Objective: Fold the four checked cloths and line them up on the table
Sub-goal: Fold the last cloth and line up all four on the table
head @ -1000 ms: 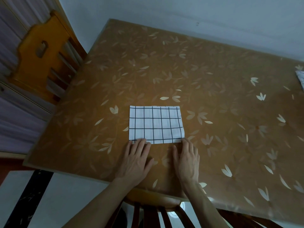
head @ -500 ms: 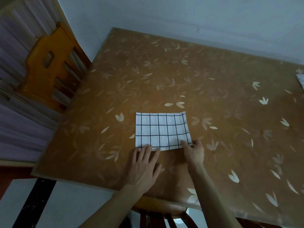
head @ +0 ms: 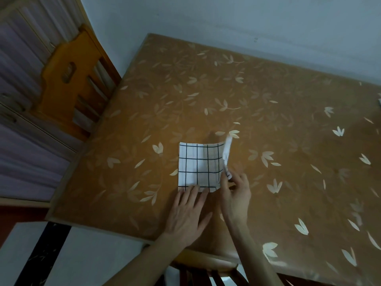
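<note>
This is a room in a home, set up for eating. The counter under the hands is a dining surface covered with a glossy brown sheet printed with pale leaves, pushed against a plain painted wall beyond the hands. A wooden dining chair with a cut-out handle in its back stands up and to the left of the hands, against a panelled wooden wall or door. The curved back of a second wooden chair shows just below the hands.
</note>
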A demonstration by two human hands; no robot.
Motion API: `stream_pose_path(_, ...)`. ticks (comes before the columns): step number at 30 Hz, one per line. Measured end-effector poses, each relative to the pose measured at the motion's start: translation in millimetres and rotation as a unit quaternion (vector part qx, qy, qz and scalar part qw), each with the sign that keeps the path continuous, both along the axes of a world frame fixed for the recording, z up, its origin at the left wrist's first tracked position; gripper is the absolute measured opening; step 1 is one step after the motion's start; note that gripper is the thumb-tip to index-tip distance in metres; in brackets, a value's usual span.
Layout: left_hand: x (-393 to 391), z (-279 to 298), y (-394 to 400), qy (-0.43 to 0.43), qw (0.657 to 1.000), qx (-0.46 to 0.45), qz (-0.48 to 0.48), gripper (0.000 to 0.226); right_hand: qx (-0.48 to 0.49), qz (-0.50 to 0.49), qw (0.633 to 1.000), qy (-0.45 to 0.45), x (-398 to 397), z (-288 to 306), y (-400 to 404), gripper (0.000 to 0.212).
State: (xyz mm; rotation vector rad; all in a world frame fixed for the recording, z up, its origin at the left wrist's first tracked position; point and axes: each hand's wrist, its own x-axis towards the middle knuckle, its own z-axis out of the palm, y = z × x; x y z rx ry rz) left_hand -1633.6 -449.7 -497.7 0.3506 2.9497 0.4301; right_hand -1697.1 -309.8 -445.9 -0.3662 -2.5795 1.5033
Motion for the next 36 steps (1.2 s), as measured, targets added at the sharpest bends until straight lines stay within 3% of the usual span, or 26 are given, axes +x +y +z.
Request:
stream_pose_path(3,1.8,-0.2,-12.7,0.009,0.999,0.035,0.009,0.067,0.084,0.049,0.994,0.044,8.3,-8.9,-27.3,0.03)
stream_pose_path(9,8.7,-5.4,-47.2,0.052,0.986,0.127,0.092,0.042,0.179,0.148,0.97,0.069,13.6,-32.2,-59.0,0.039)
stream_pose_path(15,6.7,-7.1,-66.3,0.073,0.98,0.131,0.13,0.039,0.285,0.202,0.937,-0.001,13.0,-54.3,-65.1,0.046)
stream_pose_path(20,5.3,-12.4,-65.2,0.088,0.983,0.121,0.103,0.046,0.277,0.227,0.934,-0.006,17.7,-48.3,-60.4,0.057)
stream_pose_path(25,1.1,-8.1,-50.5,0.131,0.988,0.081,-0.003,0.051,0.217,0.2,0.955,0.033,10.8,-35.9,-25.9,0.048)
stream_pose_path(28,0.8,-10.1,-41.4,0.113,0.992,0.035,-0.043,0.055,0.238,0.194,0.952,0.0,-21.8,-38.3,-3.3,0.05)
stream_pose_path(31,6.2,-17.5,-37.9,0.073,0.996,0.002,-0.043,0.056,0.27,0.249,0.93,-0.014,-64.8,-37.1,2.2,0.055)
stream_pose_path(36,9.1,-16.5,-36.2,0.056,0.997,-0.035,-0.037,0.06,0.24,0.3,0.921,-0.068,-127.9,-41.2,-5.6,0.051)
